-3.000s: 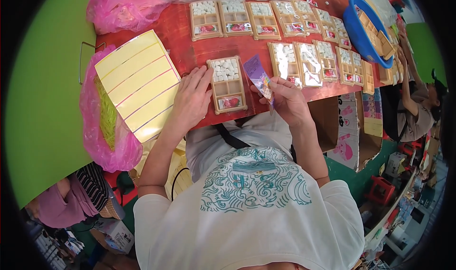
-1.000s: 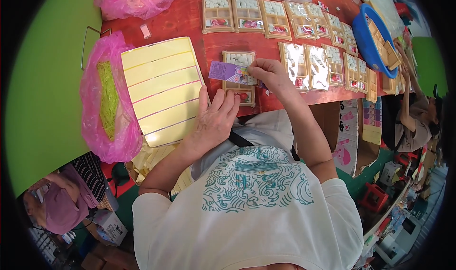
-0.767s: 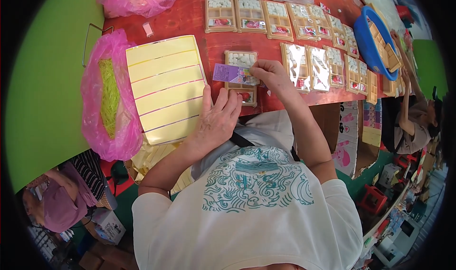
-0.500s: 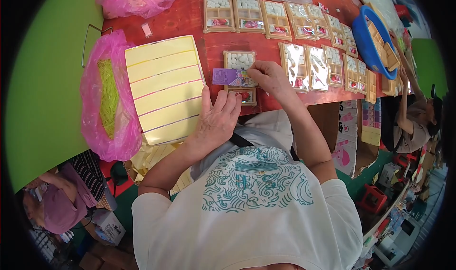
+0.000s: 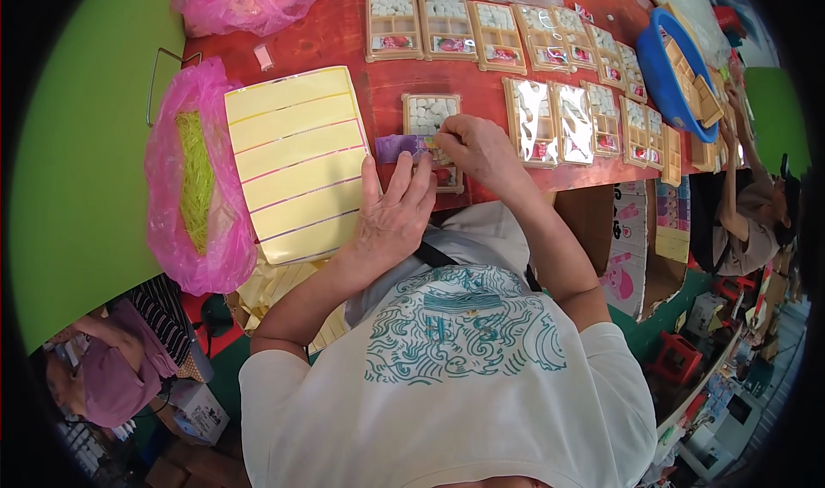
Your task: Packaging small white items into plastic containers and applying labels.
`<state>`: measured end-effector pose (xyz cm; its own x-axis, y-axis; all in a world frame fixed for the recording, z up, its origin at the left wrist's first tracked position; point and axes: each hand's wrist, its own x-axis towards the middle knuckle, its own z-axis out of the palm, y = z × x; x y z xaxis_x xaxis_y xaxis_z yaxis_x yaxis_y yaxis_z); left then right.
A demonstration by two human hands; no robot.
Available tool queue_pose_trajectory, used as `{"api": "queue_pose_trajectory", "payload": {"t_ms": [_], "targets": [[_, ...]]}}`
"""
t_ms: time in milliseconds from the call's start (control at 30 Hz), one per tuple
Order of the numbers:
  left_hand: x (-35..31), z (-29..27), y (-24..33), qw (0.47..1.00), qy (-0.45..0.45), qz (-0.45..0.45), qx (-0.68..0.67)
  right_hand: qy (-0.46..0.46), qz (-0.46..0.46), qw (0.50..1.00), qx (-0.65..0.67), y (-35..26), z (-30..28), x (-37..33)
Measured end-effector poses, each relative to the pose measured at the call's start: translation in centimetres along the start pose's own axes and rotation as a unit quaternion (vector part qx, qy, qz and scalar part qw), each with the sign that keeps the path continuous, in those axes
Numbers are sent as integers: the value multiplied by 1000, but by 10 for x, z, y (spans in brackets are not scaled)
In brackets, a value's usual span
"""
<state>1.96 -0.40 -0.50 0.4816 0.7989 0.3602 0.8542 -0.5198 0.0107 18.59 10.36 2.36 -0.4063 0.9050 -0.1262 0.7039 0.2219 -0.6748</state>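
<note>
In front of me a tan compartment tray (image 5: 432, 106) lies on the red table, with white pebble-like pieces in its far section. A purple printed strip (image 5: 395, 147) crosses its middle and sticks out past the left side. My right hand (image 5: 483, 155) is closed in a pinch at the strip's right end, over the tray's right edge. My left hand (image 5: 391, 209) has its fingers stretched and apart, the tips resting at the strip and the tray's near part. Left of that hand lies a yellow sheet of strips (image 5: 296, 161) divided by thin coloured lines.
Several filled trays (image 5: 497, 34) stand in rows at the far right. A blue basin (image 5: 666, 67) holds tan trays. To the left sits a pink bag (image 5: 163, 179) of yellow-green shreds (image 5: 196, 179). Another pink bag (image 5: 245, 3) lies far left. Co-workers sit at both sides.
The purple strip has tilted and come down nearer to my left fingertips. My right hand has moved slightly left and toward me along it.
</note>
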Motion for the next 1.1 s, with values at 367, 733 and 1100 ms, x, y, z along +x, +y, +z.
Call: {"api": "queue_pose_trajectory", "payload": {"t_ms": [367, 733, 1100], "targets": [[0, 0, -2, 998, -22, -15, -63, 25, -52, 996, -65, -4, 10, -1], [3, -1, -5, 996, -27, -11, -82, 46, -93, 984, -148, -3, 15, -2], [10, -4, -6, 998, -26, 28, -57, 44, -86, 991, -97, 1, 4, -4]]}}
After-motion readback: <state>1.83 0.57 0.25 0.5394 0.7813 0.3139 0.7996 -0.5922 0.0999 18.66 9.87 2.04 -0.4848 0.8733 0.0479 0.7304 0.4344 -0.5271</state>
